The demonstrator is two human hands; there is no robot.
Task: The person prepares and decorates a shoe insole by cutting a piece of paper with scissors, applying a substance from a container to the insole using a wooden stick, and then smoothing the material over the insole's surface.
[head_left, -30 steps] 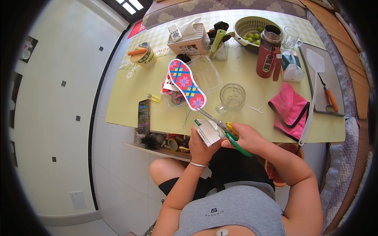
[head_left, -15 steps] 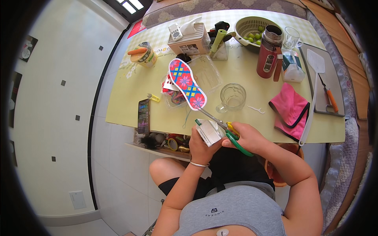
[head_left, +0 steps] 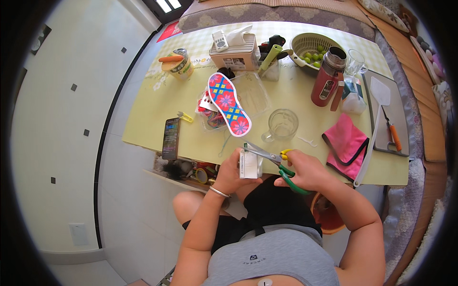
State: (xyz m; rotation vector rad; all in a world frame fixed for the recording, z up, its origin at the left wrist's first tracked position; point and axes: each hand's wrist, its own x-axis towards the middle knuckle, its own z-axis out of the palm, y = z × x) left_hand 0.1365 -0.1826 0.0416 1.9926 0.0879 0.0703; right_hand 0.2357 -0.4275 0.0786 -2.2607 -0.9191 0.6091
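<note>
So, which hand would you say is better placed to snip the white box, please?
Probably the right hand: it holds the scissors, blades near the top of the white box, which the left hand holds.

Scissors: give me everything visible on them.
The scissors have grey, shiny, metal-looking blades and two handle loops, one yellow, one green, which look like plastic. The right hand holds them by the handles, which stand apart; the blades look parted. They point away and leftward, near the table's front edge, tips at the top of the white box. Whether they touch it is unclear.
</note>
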